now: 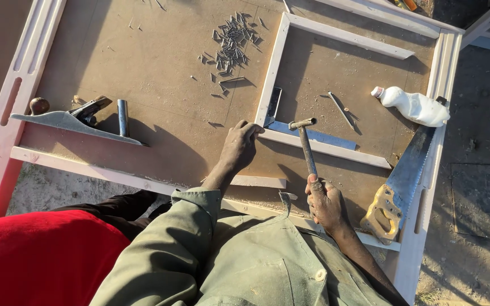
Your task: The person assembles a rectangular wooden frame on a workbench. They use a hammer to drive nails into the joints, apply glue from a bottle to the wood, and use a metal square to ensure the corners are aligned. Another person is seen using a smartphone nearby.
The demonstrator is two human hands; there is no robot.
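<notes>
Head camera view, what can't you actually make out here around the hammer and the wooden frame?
- Head view: whether a nail stands under the hammer head; too small, in shadow.
- What the left hand fingertips pinch at the frame corner; fingers cover it.
- Frame's far rail; cut off by the top edge.
- Right hand palm grip; only its back shows.
- Handsaw teeth; too small.

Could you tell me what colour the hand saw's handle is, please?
Yellow, on the steel-bladed hand saw's handle, seen in the head view.

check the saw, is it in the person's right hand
No, the right hand grips a hammer by its handle, while the saw lies untouched at the right edge of the workbench.
</notes>
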